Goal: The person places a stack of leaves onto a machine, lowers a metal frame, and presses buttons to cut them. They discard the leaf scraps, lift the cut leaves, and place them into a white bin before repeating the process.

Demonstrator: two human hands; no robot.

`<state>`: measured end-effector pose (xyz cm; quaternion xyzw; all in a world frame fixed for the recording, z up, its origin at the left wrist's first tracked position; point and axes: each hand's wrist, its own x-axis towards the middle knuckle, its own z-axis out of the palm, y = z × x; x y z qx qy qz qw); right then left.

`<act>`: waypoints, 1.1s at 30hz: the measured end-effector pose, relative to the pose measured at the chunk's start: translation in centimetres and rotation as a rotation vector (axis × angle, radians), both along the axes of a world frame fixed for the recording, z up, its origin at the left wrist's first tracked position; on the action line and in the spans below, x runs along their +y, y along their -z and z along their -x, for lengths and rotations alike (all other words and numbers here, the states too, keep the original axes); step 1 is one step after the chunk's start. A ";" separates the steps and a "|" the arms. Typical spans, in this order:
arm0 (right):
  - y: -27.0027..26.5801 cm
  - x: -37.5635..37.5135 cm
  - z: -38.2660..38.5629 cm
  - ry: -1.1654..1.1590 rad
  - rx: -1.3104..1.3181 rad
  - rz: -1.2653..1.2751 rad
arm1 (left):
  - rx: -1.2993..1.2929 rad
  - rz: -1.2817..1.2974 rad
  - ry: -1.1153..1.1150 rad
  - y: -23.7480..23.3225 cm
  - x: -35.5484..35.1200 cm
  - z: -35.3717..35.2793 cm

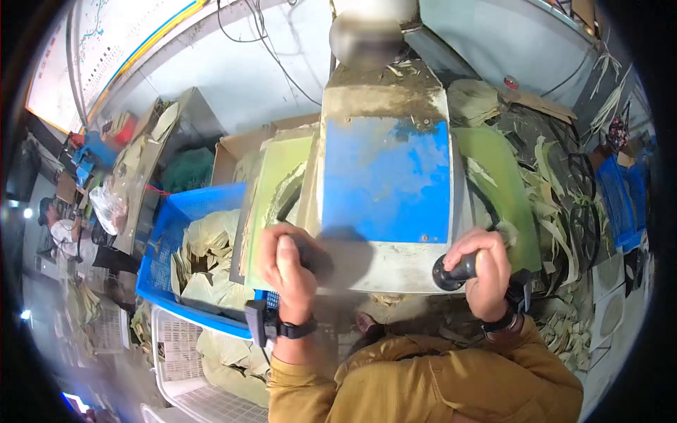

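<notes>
Left hand [285,266] fisted shut around black handle [316,259], at 7 o'clock of blue press plate [386,180]. Right hand [488,273] wrapped tight on knob [448,275], at 5 o'clock. Plate dead ahead at 12, long axis running away, equally near both hands.

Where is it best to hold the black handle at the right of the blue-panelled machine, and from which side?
Probably the shaft just behind its round knob end, coming from the right. The black handle lies almost level with the knob pointing left, so the right hand can wrap its fingers around the shaft, as it does here.
</notes>
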<state>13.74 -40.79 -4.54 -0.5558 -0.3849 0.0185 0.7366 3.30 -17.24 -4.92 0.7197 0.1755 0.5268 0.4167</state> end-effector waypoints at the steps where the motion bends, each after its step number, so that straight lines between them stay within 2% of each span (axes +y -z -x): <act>1: -0.3 0.5 -0.1 -0.009 -0.192 0.048 | -0.046 0.118 0.058 -0.6 0.4 0.0; 2: -0.4 1.1 0.1 -0.019 -0.383 0.095 | -0.030 -0.001 0.013 -1.3 1.5 0.1; 3: -0.6 2.1 0.4 -0.080 -0.384 0.095 | -0.045 -0.037 -0.024 -1.1 3.4 0.1; 5: -1.2 5.0 0.5 -0.213 -0.550 0.112 | -0.067 -0.080 -0.090 0.8 9.2 0.1; 7: -2.8 8.3 1.3 -0.407 -0.491 0.279 | -0.067 -0.081 -0.116 0.9 14.0 0.9; 9: -3.8 11.9 2.2 -0.392 -0.588 0.353 | -0.090 0.100 -0.326 0.5 16.3 1.4; 10: -3.8 14.0 2.2 -0.413 -0.622 0.252 | -0.086 0.102 -0.328 1.0 16.1 2.2; 12: -4.3 16.3 2.1 -0.487 -0.595 0.287 | -0.257 0.436 -0.350 3.1 14.6 6.2; 14: -3.8 16.5 1.1 -0.398 -0.622 0.215 | -0.299 0.794 -0.033 9.2 14.9 10.6; 16: -3.6 13.9 -0.4 -0.349 -0.555 0.378 | -0.325 1.146 0.243 10.4 11.8 11.3; 18: -3.5 9.9 -1.6 -0.332 -0.550 0.651 | -0.201 1.270 0.269 9.5 9.6 9.9; 19: -2.6 8.0 -2.5 -0.402 -0.569 0.747 | -0.193 1.336 0.328 8.7 8.9 9.1; 20: -1.7 6.2 -2.8 -0.453 -0.567 0.808 | -0.152 1.366 0.332 10.5 9.6 8.7; 22: -0.6 3.3 -2.2 -0.504 -0.566 0.867 | -0.066 1.389 0.400 9.1 9.8 5.9; 24: 0.1 1.0 -0.7 -0.426 -0.576 0.949 | 0.010 1.366 0.373 7.8 9.9 2.9; 25: 0.6 0.5 -0.1 -0.422 -0.574 0.949 | 0.104 1.324 0.343 8.7 11.0 2.1; 27: 1.9 -0.2 0.9 -0.227 -0.785 1.094 | 0.194 1.274 0.317 9.0 12.0 1.5; 28: 2.9 -0.4 1.2 -0.218 -0.777 1.092 | 0.281 1.222 0.285 8.8 12.3 1.3; 30: 5.2 -0.3 1.6 -0.030 -0.818 1.025 | 0.283 1.261 0.273 8.5 12.8 1.3; 32: 6.2 0.1 1.9 0.061 -0.840 1.013 | 0.093 1.234 0.292 9.4 13.0 1.8; 33: 6.6 0.4 2.0 0.146 -0.870 1.003 | 0.031 1.203 0.334 8.2 12.1 2.0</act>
